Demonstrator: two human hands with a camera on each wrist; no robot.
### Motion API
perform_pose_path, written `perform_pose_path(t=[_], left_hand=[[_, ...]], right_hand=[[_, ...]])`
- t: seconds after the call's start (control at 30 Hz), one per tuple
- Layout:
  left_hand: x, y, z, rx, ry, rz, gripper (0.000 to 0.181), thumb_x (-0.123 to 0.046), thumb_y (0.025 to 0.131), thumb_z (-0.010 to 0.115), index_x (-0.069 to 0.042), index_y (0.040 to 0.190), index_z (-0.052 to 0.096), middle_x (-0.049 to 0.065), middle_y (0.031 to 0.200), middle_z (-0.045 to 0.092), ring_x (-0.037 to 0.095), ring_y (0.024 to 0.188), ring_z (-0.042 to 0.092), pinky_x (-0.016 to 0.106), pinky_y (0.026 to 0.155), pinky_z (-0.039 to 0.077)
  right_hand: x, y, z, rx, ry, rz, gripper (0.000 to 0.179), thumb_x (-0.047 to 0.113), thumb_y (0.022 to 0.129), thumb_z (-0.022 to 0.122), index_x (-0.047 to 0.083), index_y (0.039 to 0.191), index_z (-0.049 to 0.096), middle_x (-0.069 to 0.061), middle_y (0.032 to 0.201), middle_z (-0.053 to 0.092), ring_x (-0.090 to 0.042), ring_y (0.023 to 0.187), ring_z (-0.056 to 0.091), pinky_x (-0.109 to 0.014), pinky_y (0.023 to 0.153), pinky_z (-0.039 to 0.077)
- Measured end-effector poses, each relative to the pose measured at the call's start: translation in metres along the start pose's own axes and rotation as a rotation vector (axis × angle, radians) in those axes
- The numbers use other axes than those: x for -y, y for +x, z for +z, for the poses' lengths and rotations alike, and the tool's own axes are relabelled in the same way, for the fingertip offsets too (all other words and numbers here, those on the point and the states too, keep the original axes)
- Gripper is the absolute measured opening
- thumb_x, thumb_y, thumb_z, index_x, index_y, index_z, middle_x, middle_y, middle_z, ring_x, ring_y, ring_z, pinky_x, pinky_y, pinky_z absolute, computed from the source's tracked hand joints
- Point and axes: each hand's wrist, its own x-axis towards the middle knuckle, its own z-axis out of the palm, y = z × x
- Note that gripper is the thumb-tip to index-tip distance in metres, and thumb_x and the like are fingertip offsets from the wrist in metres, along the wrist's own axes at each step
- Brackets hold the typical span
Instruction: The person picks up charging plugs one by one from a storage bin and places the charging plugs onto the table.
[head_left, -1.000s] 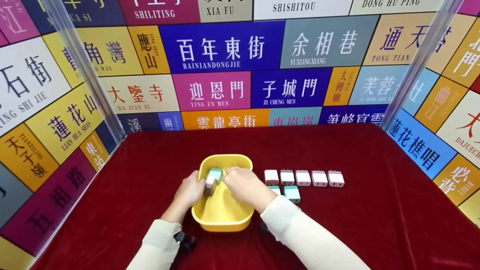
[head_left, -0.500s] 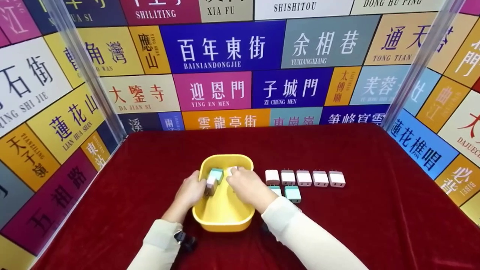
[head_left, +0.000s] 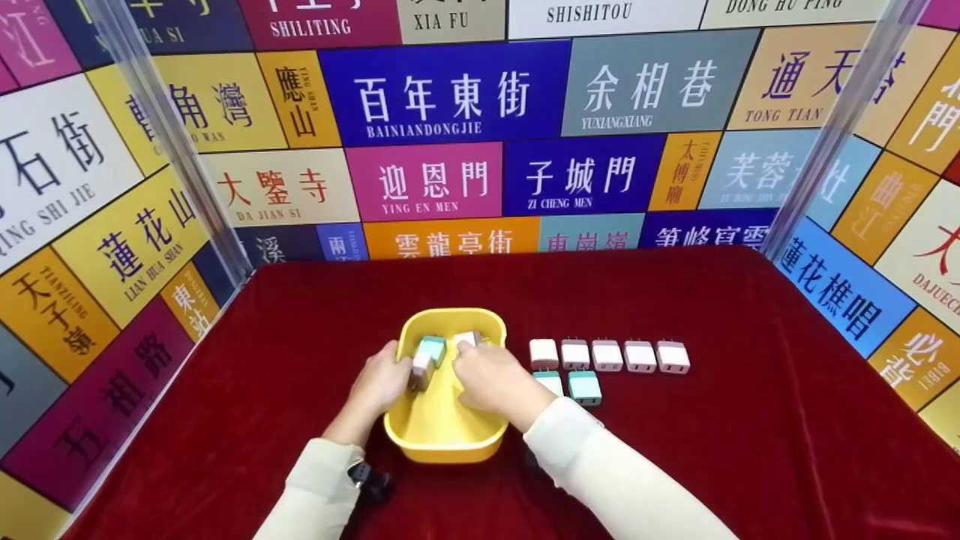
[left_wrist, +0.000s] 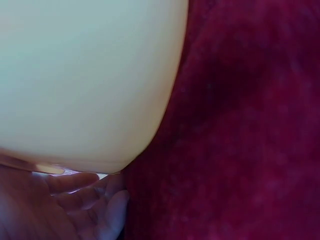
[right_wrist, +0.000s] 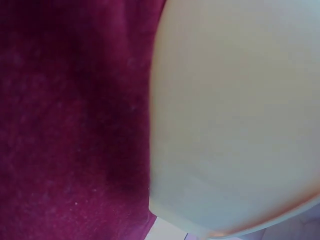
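Seven chargers (head_left: 607, 357) lined up toward counter's (head_left: 750, 427) right edge, few others (head_left: 431, 350) left in bin (head_left: 450, 455); my left fingers (left_wrist: 80, 199) pinch its rim, can't tell right fingers' (head_left: 472, 366) grip.

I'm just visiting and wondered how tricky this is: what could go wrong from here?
In the head view, the right sleeve shows close to two teal chargers on the cloth; pulling back could knock them askew.
The right hand is at a white charger inside the yellow tub, its grip partly hidden; the charger might slip or tip over.
The left hand holds the tub's left side, so a jolt there could shift the nearby chargers inside.
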Motion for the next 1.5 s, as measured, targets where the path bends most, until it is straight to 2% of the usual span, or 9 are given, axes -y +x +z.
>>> perform_pose_path(t=[0.07,0.23,0.27,0.33,0.8,1.0,1.2,1.33,1.5], left_hand=[[0.012,0.007,0.003,-0.004,-0.018,0.031,0.031,-0.023,0.107,0.046,-0.005,0.126,0.063,0.017,0.115,0.07,0.03,0.1,0.067,0.049,0.089,0.055],[0.012,0.007,0.002,-0.004,-0.029,0.031,0.031,-0.024,0.107,0.047,-0.006,0.125,0.063,0.016,0.113,0.07,0.03,0.098,0.067,0.048,0.088,0.056],[0.002,0.0,-0.002,0.0,-0.016,0.002,0.03,-0.022,0.106,0.047,-0.005,0.125,0.063,0.017,0.112,0.07,0.031,0.097,0.067,0.05,0.087,0.056],[0.002,0.0,-0.002,0.003,-0.019,-0.001,0.03,-0.022,0.107,0.047,-0.005,0.126,0.063,0.016,0.111,0.07,0.03,0.096,0.068,0.049,0.087,0.056],[0.002,0.0,-0.001,-0.008,-0.015,0.016,0.03,-0.02,0.106,0.047,-0.003,0.125,0.062,0.018,0.113,0.069,0.031,0.1,0.067,0.051,0.091,0.055],[0.002,0.0,0.0,-0.012,-0.014,0.009,0.029,-0.021,0.105,0.047,-0.005,0.123,0.063,0.015,0.107,0.069,0.03,0.096,0.066,0.05,0.088,0.055],[0.001,-0.001,0.001,-0.005,-0.013,0.007,0.028,-0.022,0.105,0.048,-0.006,0.122,0.063,0.014,0.105,0.07,0.028,0.093,0.067,0.048,0.085,0.056],[0.001,0.0,0.001,-0.006,-0.014,0.012,0.028,-0.022,0.106,0.048,-0.005,0.122,0.063,0.014,0.104,0.069,0.028,0.092,0.067,0.047,0.083,0.056],[0.001,-0.001,0.001,-0.001,-0.024,0.009,0.029,-0.022,0.106,0.047,-0.005,0.124,0.063,0.014,0.105,0.07,0.028,0.093,0.068,0.046,0.083,0.057]], right_hand=[[0.001,0.0,-0.001,0.016,0.028,-0.024,0.037,0.032,0.088,0.084,0.006,0.113,0.076,-0.012,0.112,0.066,-0.027,0.086,0.068,-0.042,0.076,0.06],[0.004,-0.003,-0.002,0.013,0.037,-0.113,0.045,0.033,0.084,0.09,0.009,0.12,0.076,-0.008,0.11,0.065,-0.021,0.084,0.066,-0.038,0.077,0.06],[0.005,-0.003,-0.002,0.014,0.04,-0.122,0.045,0.034,0.084,0.09,0.009,0.119,0.076,-0.008,0.109,0.064,-0.021,0.084,0.066,-0.038,0.077,0.06],[0.006,-0.004,-0.004,0.011,0.043,-0.132,0.044,0.036,0.085,0.09,0.009,0.117,0.076,-0.007,0.106,0.063,-0.02,0.082,0.065,-0.037,0.077,0.06],[0.009,-0.007,-0.004,-0.031,-0.024,-0.084,0.035,0.044,0.089,0.083,0.011,0.101,0.076,-0.007,0.096,0.069,-0.022,0.079,0.067,-0.039,0.068,0.059],[0.01,-0.006,0.001,-0.02,-0.066,-0.053,0.044,0.058,0.094,0.074,0.014,0.092,0.075,-0.006,0.09,0.071,-0.022,0.078,0.07,-0.04,0.065,0.059],[0.009,-0.008,-0.001,0.01,-0.029,-0.062,0.055,0.066,0.098,0.064,0.013,0.1,0.078,-0.008,0.096,0.072,-0.024,0.08,0.071,-0.04,0.069,0.061],[0.007,-0.011,-0.008,0.076,0.053,-0.097,0.05,0.059,0.094,0.075,0.012,0.112,0.078,-0.007,0.107,0.066,-0.02,0.081,0.066,-0.038,0.074,0.06],[0.004,-0.014,-0.014,0.099,0.08,-0.169,0.039,0.027,0.08,0.09,0.015,0.115,0.078,-0.004,0.108,0.066,-0.017,0.082,0.062,-0.033,0.075,0.058]])
